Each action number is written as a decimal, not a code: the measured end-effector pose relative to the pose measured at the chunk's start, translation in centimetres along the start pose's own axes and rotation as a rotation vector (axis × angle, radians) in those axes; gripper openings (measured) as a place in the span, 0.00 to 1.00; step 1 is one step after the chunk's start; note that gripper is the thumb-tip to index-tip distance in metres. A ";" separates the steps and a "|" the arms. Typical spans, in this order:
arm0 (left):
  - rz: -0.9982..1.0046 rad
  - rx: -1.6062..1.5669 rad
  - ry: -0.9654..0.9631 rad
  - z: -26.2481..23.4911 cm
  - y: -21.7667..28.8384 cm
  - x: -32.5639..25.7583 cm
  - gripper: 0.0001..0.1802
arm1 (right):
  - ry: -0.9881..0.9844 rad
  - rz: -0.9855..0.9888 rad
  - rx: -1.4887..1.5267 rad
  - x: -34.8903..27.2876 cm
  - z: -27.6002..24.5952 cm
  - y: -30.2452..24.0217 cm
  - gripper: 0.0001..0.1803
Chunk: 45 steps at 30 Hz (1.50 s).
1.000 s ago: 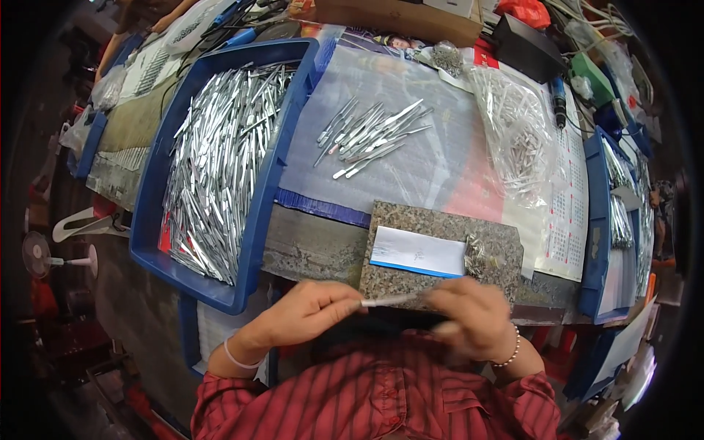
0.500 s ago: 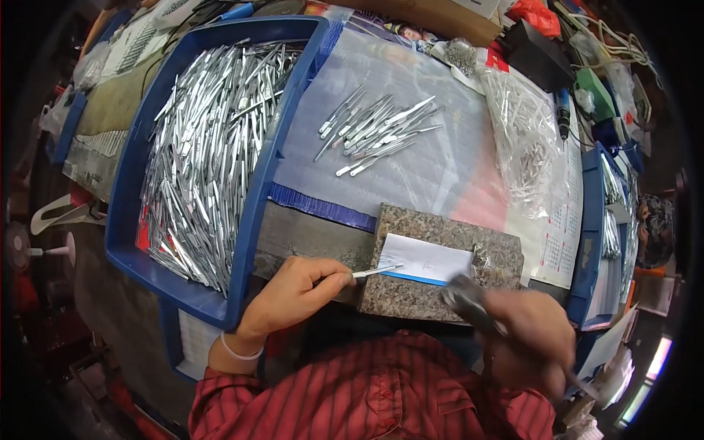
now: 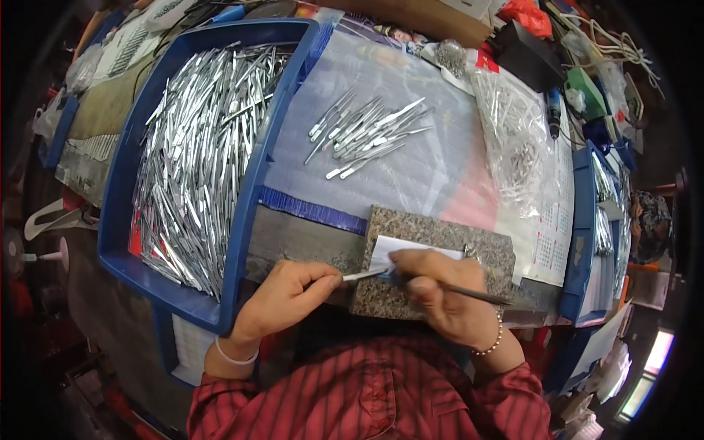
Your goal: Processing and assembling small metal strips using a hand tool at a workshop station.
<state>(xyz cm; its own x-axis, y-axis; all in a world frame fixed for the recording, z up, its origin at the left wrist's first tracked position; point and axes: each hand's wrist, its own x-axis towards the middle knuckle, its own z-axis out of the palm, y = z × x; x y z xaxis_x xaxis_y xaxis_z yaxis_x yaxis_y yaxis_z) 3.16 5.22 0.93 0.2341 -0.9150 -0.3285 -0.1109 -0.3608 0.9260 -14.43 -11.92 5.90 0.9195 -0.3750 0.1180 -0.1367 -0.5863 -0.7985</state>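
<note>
My left hand [image 3: 284,299] is closed, pinching one end of a slim silver metal piece [image 3: 362,276] between thumb and fingers. The piece's other end reaches over the left edge of a speckled stone block [image 3: 490,255], where a white paper pad [image 3: 383,248] lies. My right hand [image 3: 456,293] is wrapped round a dark slender tool [image 3: 480,295], whose tapered end sticks out to the right. The tool's working end is hidden and blurred by the fingers, close to the tip of the silver piece. My right hand covers most of the pad.
At left stands a large blue bin [image 3: 244,220] full of similar silver pieces. Beyond the block, a small pile of them [image 3: 367,132] lies on a plastic-covered sheet [image 3: 433,169]. A clear bag [image 3: 513,132] of pieces and blue trays [image 3: 579,293] are at right.
My right hand has swung left from the block's right side onto the pad, bringing the dark tool to the silver piece's tip. My left hand keeps its pinch. The view has shifted slightly.
</note>
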 end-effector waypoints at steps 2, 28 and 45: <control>0.086 0.080 0.042 0.0 -0.2 0.1 0.09 | 0.069 -0.031 0.069 -1.0 -1.3 0.6 0.15; 0.852 0.865 0.206 6.1 2.8 5.8 0.16 | 0.080 -0.140 -0.120 -2.8 -2.7 3.3 0.09; 0.743 0.786 0.268 4.0 2.1 4.6 0.06 | 0.037 -0.092 -0.074 -0.1 -0.4 1.6 0.11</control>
<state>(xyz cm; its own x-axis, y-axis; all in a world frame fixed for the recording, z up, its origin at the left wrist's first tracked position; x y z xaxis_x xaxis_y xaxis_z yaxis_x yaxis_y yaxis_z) 0.13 -0.48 0.56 0.0460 -0.9166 0.3972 -0.8687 0.1596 0.4689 -14.87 -13.08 4.88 0.9153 -0.3428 0.2115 -0.0806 -0.6704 -0.7377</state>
